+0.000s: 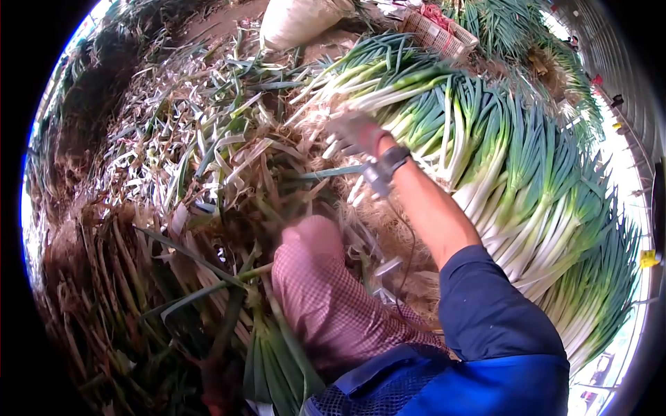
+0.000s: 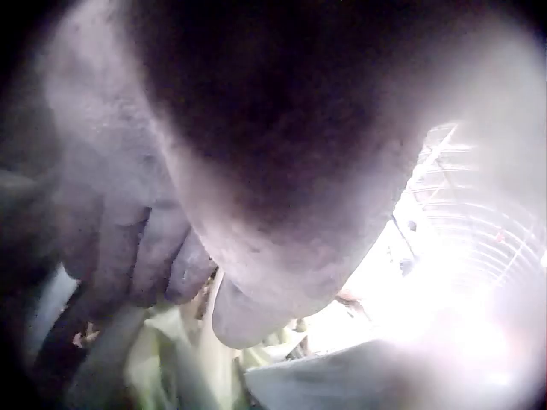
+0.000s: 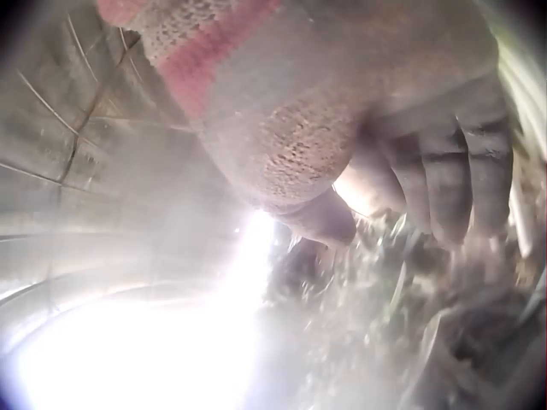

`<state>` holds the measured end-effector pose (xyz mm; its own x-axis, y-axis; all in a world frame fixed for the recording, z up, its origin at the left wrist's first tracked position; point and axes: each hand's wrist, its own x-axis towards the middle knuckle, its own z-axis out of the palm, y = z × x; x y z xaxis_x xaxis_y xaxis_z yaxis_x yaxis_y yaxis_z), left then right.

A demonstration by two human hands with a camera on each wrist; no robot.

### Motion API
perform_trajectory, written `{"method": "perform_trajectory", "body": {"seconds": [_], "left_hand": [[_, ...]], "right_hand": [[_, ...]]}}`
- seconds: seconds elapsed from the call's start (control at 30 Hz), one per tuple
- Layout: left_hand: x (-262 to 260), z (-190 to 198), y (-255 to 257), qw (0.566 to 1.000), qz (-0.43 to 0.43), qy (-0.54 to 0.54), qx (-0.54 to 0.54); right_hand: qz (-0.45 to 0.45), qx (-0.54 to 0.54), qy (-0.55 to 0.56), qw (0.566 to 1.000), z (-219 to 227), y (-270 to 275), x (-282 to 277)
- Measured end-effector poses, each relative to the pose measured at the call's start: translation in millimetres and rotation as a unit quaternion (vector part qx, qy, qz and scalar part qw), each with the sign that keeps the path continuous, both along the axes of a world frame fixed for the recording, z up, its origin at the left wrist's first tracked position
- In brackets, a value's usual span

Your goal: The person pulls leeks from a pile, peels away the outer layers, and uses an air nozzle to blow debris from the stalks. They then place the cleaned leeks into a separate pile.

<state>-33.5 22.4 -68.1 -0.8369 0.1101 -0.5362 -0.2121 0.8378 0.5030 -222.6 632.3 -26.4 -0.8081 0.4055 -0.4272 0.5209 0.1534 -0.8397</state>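
Note:
My right hand (image 1: 357,133), in a glove with a pink cuff band, is over the root ends of a long row of green onions (image 1: 499,187). In the right wrist view the fingers (image 3: 444,188) hang down, loosely bent, with nothing between them. My left hand (image 2: 265,256) is gloved too; its thumb and fingers close around a pale green onion stalk (image 2: 218,367). In the head view the left hand is lost in the dark lower left, by an unpeeled green onion (image 1: 267,347) with spreading leaves beside my knee.
Stripped leaves (image 1: 208,145) litter the ground to the left and ahead. Untrimmed stalks (image 1: 90,326) lie heaped at lower left. A white sack (image 1: 302,21) and a plastic crate (image 1: 444,35) with pink string stand at the far side. My checked trouser leg (image 1: 326,291) is in the middle.

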Motion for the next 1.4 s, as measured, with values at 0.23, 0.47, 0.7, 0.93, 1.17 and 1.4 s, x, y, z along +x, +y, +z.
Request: {"method": "perform_trajectory", "body": {"seconds": [0.23,0.47,0.7,0.93,1.17,1.4], "left_hand": [[-20.9,43.5,22.2,0.986,0.022,-0.026,0.164],[-40.9,95.8,85.4,0.989,-0.086,-0.117,-0.041],[-20.9,23.8,98.0,0.986,-0.151,0.018,-0.072],[-8.5,17.4,103.8,0.978,-0.166,0.037,-0.117],[-19.9,56.4,122.8,0.97,-0.191,0.135,-0.059],[-34.2,120.0,125.3,0.917,-0.178,0.357,0.012]], "right_hand": [[0.409,0.29,0.254,0.827,-47.5,-113.3,-17.2],[0.199,-0.023,-0.045,0.979,-102.6,-249.0,23.8],[0.336,0.133,-0.167,0.917,-168.2,-329.1,101.5],[0.346,0.149,-0.16,0.912,-196.5,-342.4,77.6],[0.309,0.152,-0.045,0.938,-189.7,-338.7,65.0],[0.389,0.16,0.369,0.829,-76.4,-425.6,171.5]]}}
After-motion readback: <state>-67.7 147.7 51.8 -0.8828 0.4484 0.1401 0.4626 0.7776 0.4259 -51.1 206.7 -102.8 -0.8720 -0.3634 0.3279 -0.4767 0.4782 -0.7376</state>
